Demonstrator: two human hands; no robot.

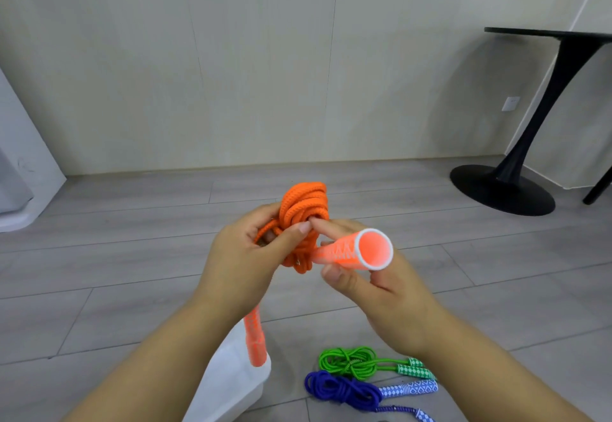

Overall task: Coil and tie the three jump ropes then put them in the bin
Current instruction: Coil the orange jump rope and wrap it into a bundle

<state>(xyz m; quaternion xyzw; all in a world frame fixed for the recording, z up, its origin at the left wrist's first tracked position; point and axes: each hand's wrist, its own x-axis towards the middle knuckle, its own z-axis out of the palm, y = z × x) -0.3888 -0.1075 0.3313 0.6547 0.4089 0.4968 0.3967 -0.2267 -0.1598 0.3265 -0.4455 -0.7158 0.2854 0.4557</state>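
Observation:
An orange jump rope (306,203) is bunched in a coil in front of me, above the floor. My left hand (245,262) grips the coil, thumb pressed on its front. My right hand (374,289) holds one orange handle (356,251), whose open end faces me, with its index finger touching the coil. The rope's other orange handle (255,339) hangs down below my left wrist. A coiled green jump rope (354,360) and a coiled blue jump rope (341,388) lie on the floor at the lower right. The white bin (231,385) stands below my left forearm, partly hidden.
A black pedestal table (516,186) stands at the right by the wall. A white object (20,170) sits at the far left edge. Grey plank floor stretches between them up to the pale wall.

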